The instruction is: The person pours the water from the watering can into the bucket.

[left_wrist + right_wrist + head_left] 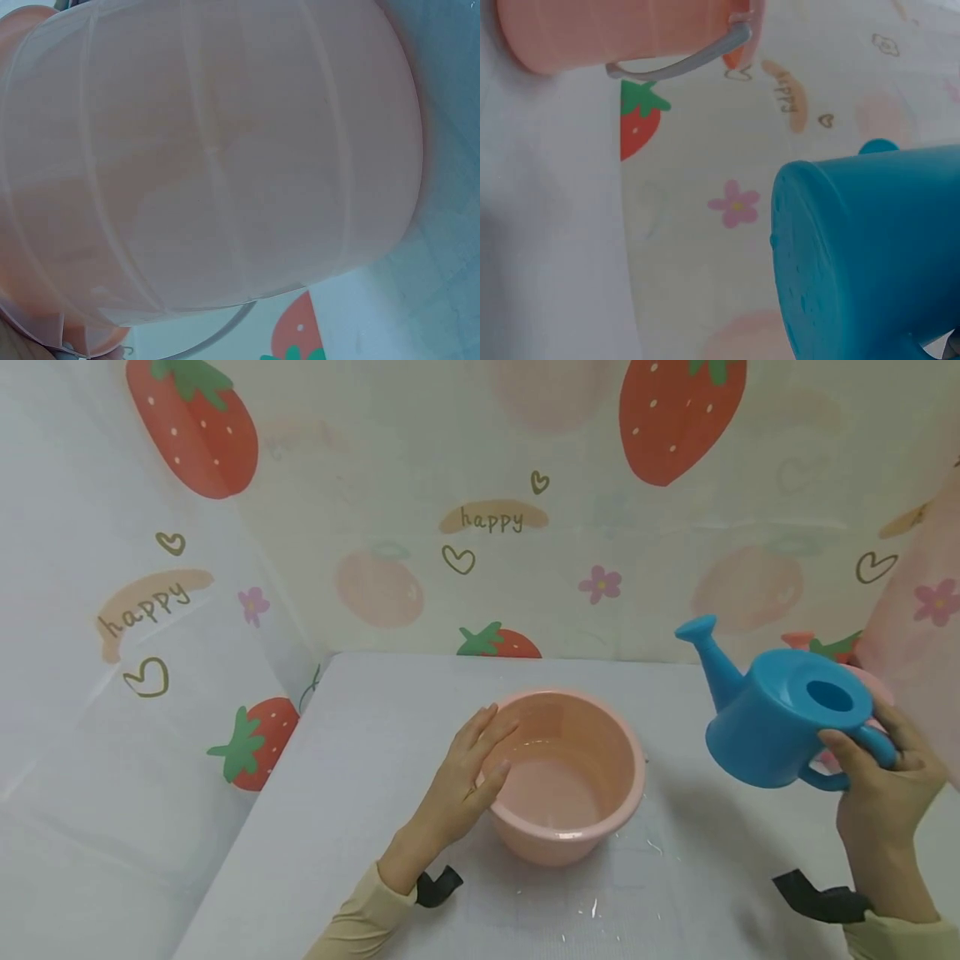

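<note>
A pink plastic bucket (630,793) stands upright on the white table; what looks like clear water is inside. The right wrist view shows the bucket (615,34) with its grey bail handle (682,66). My left hand (461,781) rests on the bucket's left rim, fingers mostly straight and reaching over the edge. Close up in the left wrist view is the bucket's ribbed side (217,165). My right hand (885,777) grips the handle of a blue watering can (772,727), raised above the table to the bucket's right, spout toward the left. Drops cling to the can's base (799,262).
A pink object with a spout-like tip (797,639) is partly hidden behind the blue can. Water drops lie on the table (585,918) in front of the bucket. Printed curtains (375,527) enclose the back and sides. Each wrist wears a black strap (821,902).
</note>
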`<action>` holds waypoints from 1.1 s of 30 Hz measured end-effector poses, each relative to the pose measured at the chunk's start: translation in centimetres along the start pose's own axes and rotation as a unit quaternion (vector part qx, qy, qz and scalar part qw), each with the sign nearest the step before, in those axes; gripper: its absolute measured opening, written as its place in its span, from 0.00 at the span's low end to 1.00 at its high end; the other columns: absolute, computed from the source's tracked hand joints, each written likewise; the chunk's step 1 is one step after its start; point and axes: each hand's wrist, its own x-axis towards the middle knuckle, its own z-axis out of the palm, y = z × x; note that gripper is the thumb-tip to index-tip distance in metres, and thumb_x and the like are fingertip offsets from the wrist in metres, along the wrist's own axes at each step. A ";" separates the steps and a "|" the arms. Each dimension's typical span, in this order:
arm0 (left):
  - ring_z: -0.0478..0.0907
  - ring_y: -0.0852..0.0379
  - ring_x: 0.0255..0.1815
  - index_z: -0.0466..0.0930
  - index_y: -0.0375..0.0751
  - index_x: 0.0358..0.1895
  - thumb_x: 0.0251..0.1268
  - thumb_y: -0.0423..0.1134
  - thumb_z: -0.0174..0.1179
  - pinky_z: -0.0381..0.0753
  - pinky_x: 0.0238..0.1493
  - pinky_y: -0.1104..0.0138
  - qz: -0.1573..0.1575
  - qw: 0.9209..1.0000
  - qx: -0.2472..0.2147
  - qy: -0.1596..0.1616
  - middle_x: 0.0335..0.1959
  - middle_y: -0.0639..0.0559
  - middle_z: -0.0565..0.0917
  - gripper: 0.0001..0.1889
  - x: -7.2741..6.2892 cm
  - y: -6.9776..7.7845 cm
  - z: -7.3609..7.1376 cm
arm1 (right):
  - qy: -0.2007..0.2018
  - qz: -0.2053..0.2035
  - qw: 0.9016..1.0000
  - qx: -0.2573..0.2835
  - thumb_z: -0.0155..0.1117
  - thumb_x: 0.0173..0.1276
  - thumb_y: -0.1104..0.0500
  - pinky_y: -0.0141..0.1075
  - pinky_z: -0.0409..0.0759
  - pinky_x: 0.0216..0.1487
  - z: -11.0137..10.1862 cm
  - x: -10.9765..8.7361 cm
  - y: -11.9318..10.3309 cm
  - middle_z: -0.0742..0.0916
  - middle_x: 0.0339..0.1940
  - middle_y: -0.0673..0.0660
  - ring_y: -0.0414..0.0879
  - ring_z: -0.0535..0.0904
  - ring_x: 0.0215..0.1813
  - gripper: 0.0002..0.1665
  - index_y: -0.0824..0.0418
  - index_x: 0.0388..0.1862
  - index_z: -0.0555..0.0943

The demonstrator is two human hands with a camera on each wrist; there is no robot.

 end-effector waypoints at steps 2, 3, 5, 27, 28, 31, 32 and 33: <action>0.49 0.47 0.73 0.64 0.54 0.67 0.69 0.55 0.40 0.59 0.63 0.41 0.000 1.000 0.000 0.000 0.72 0.49 0.56 0.26 0.0 0.0 0.0 | -0.007 0.001 1.000 0.009 0.62 0.51 0.81 0.34 0.73 0.58 0.2 0.1 -0.1 0.82 0.51 0.66 0.50 0.79 0.53 0.27 0.79 0.53 0.73; 0.49 0.47 0.74 0.64 0.54 0.67 0.69 0.55 0.40 0.59 0.63 0.41 0.000 1.000 0.000 0.000 0.72 0.49 0.56 0.26 0.0 0.1 0.0 | -0.014 -0.002 1.000 0.016 0.62 0.51 0.81 0.33 0.74 0.57 0.3 0.2 -0.1 0.83 0.51 0.66 0.50 0.80 0.52 0.27 0.80 0.53 0.73; 0.48 0.48 0.74 0.64 0.54 0.67 0.69 0.54 0.41 0.59 0.63 0.41 -0.001 1.000 -0.001 0.000 0.72 0.49 0.56 0.25 0.0 0.0 0.0 | -0.023 -0.003 0.999 0.030 0.61 0.51 0.82 0.32 0.75 0.54 0.5 0.3 -0.2 0.83 0.50 0.66 0.50 0.80 0.50 0.26 0.81 0.53 0.72; 0.49 0.47 0.73 0.63 0.53 0.68 0.69 0.52 0.43 0.60 0.63 0.42 0.004 1.000 0.006 0.005 0.72 0.48 0.57 0.25 -0.2 0.1 0.0 | -0.086 0.035 0.992 0.088 0.59 0.51 0.83 0.31 0.77 0.52 1.8 -0.8 -1.4 0.84 0.48 0.66 0.49 0.82 0.46 0.29 0.85 0.55 0.67; 0.50 0.47 0.73 0.63 0.53 0.68 0.69 0.51 0.43 0.60 0.63 0.42 0.005 1.000 0.005 0.005 0.72 0.48 0.57 0.25 -0.2 0.1 0.0 | -0.090 0.037 0.991 0.088 0.59 0.52 0.83 0.31 0.77 0.52 1.9 -0.8 -1.5 0.84 0.48 0.65 0.49 0.82 0.45 0.29 0.85 0.56 0.67; 0.50 0.46 0.73 0.64 0.53 0.67 0.68 0.49 0.45 0.60 0.63 0.42 0.007 1.000 0.006 0.008 0.72 0.48 0.57 0.25 -0.2 0.1 0.0 | -0.097 0.042 0.991 0.088 0.58 0.52 0.84 0.31 0.77 0.51 2.1 -1.1 -1.9 0.84 0.48 0.66 0.49 0.81 0.44 0.29 0.86 0.55 0.67; 0.50 0.46 0.73 0.64 0.53 0.67 0.67 0.48 0.46 0.59 0.63 0.42 0.008 1.000 0.007 0.008 0.72 0.48 0.57 0.25 -0.1 0.1 0.0 | -0.099 0.043 0.990 0.087 0.57 0.52 0.84 0.31 0.77 0.51 2.2 -1.1 -2.0 0.84 0.48 0.65 0.48 0.82 0.44 0.28 0.86 0.55 0.67; 0.50 0.46 0.73 0.64 0.53 0.67 0.67 0.48 0.46 0.60 0.63 0.42 0.007 1.000 0.006 0.008 0.72 0.48 0.57 0.25 -0.1 0.1 0.0 | -0.099 0.046 0.991 0.083 0.57 0.52 0.84 0.31 0.78 0.51 2.2 -1.2 -2.1 0.84 0.47 0.65 0.48 0.82 0.44 0.28 0.85 0.55 0.67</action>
